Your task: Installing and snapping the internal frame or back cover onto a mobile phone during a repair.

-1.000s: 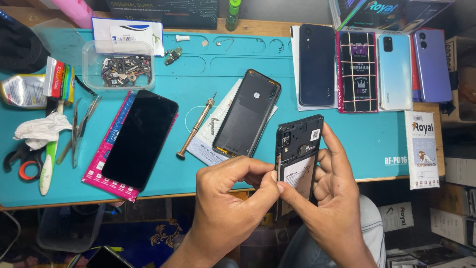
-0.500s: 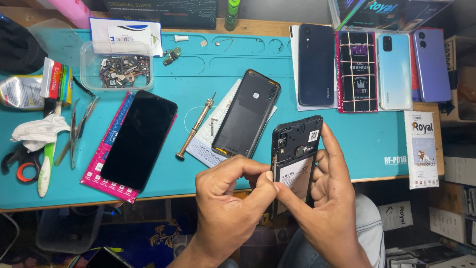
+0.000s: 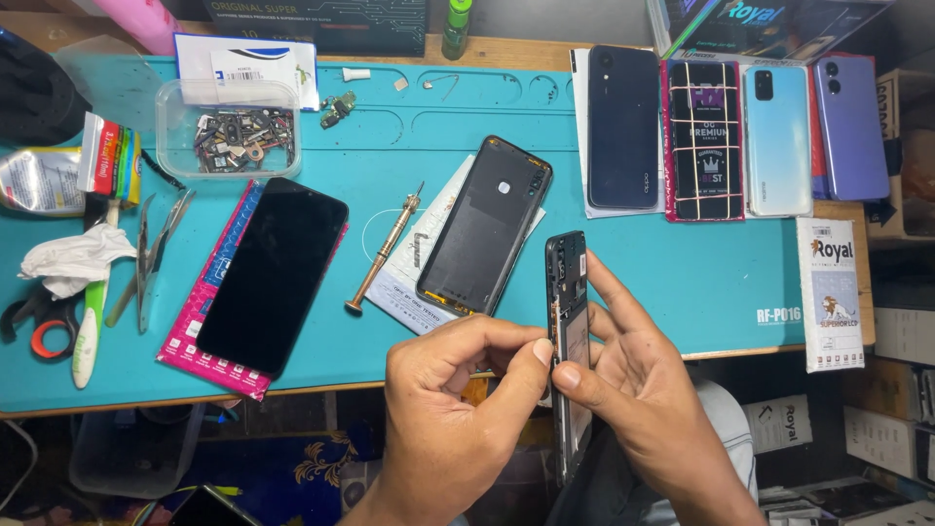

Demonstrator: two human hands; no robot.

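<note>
head view, item one: opened phone body, dark, back cover off, held in the air just off the near edge of the counter. a second ago its open inner face was turned up toward the camera; now it stands edge-on, rotated so only the thin side and a sliver of the inside show. judged from that turn, the work has gone from looking into the inside to picking at something along the side edge.

left hand: grip closed in a pinch, thumb and forefinger tips pressed to the left edge of the phone body at mid-height; what lies between the tips, if anything, is too small to tell.

right hand: grip closed on the phone body, thumb against its near edge, fingers spread behind it as a support.

all further places are given from the phone body.

- just beyond, to the left: black back cover, lying tilted on a white printed sheet.
- left of that: brass-coloured screwdriver, lying diagonally.
- further left: black screen panel on a pink card.
- far left: tweezers, crumpled white cloth, scissors with red-and-black handles.
- far upper left: clear tub of small parts.
- beyond, to the right: row of four phones, dark blue, black with a patterned cover, pale blue and violet.
- right: narrow white printed box at the counter's end.
</note>
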